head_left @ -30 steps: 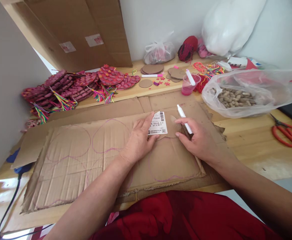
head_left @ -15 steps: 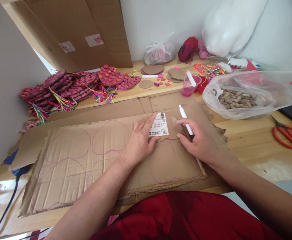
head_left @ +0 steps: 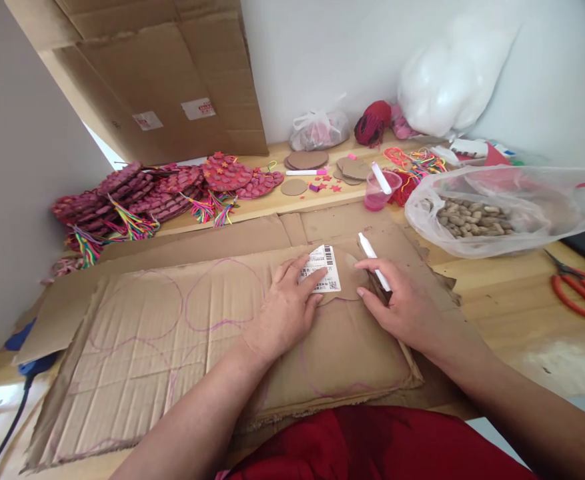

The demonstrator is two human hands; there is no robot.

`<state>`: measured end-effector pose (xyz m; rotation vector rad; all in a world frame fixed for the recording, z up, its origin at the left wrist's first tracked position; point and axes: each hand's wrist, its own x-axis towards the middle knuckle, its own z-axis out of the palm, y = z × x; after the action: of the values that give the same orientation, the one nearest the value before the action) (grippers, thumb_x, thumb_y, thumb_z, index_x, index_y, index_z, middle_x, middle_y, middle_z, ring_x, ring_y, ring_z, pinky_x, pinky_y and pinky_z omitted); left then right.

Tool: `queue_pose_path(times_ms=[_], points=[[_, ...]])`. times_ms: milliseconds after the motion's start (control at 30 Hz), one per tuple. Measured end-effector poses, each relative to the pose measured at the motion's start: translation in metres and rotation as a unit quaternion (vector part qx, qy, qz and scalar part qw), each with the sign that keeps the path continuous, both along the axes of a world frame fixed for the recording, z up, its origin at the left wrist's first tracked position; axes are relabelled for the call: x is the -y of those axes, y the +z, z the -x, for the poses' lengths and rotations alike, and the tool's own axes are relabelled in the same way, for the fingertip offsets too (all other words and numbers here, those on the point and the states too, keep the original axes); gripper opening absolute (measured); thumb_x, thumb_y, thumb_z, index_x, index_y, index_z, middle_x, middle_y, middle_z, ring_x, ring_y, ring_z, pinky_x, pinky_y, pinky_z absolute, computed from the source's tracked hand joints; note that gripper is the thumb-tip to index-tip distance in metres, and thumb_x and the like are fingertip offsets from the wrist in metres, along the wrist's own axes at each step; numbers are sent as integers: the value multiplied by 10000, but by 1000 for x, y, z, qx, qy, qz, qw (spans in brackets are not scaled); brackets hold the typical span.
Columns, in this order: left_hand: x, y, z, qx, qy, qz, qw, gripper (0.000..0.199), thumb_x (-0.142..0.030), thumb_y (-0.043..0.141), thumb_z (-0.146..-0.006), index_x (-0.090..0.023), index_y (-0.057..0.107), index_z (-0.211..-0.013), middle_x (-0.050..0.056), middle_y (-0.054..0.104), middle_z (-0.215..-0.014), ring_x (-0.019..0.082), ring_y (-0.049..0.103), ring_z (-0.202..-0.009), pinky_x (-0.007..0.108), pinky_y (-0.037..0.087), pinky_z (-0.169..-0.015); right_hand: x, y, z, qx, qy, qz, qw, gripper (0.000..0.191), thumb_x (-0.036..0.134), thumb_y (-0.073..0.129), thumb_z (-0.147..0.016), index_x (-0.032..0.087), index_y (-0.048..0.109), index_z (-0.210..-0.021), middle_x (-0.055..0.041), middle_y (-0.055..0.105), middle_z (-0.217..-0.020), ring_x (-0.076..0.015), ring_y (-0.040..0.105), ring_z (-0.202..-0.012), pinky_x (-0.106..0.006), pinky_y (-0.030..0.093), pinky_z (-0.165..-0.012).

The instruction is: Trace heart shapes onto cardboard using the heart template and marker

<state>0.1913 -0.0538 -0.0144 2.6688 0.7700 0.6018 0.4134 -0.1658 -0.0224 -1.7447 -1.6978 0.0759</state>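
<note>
A corrugated cardboard sheet (head_left: 172,360) bears purple curved outlines. On its upper right part lies a cut cardboard piece (head_left: 348,283) with a white printed label (head_left: 329,283). My left hand (head_left: 289,300) rests with fingers spread on the label and the sheet. At the right side of the cut piece is my right hand (head_left: 389,293), thumb and index finger apart at its edge. A white marker (head_left: 367,250) lies in the crook of that hand, pointing up and away; its lower end is hidden by the fingers.
Decorated pink pieces with tassels (head_left: 172,187) are piled at the back left. Behind the sheet stand cardboard discs (head_left: 306,160) and a plastic cup (head_left: 376,193). To the right are a bag of peanuts (head_left: 475,219) and red-handled scissors (head_left: 579,290).
The whole view has shifted, so the scene appears lower. My left fingers have spread further over the label. My right hand keeps nearly the same place beside the cut piece.
</note>
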Motion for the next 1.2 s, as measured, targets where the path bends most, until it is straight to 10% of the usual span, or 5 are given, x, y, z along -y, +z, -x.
queue_pose_path(times_ms=[367,600,867,1200], points=[[4,-4,-4,-37,8,-57,998,388,-175,572,-1005,-151,664,-1381,219,546,-1504,366,518,-1388,588,494,-1170,2,2,0,18,-3,11,1000,344,224,625,-926,279,585,-1264,-70,726,-1210,-297,679,-1085,-492,529,-955],[5,-11,-3,-10,3,-81,997,400,-183,520,-1030,-163,608,-1420,230,472,-1535,369,469,-1429,593,487,-1168,-40,35,-17,78,35,8,996,309,234,466,-1028,262,725,-1194,-85,734,-1121,-290,657,-1108,-476,490,-999],[8,-2,-2,35,4,-33,999,585,-117,573,-985,-174,453,-1555,221,404,-1611,331,487,-1403,571,480,-1174,-132,57,-31,135,150,233,951,313,220,561,-969,233,802,-1169,-104,764,-1200,-274,663,-1173,-398,486,-1022],[12,2,0,28,-20,-64,997,410,-47,549,-970,-228,706,-1303,187,508,-1513,353,488,-1395,597,513,-1121,-162,72,-32,55,178,381,906,225,303,591,-928,231,780,-1027,-23,807,-1062,-207,699,-930,-288,482,-775]])
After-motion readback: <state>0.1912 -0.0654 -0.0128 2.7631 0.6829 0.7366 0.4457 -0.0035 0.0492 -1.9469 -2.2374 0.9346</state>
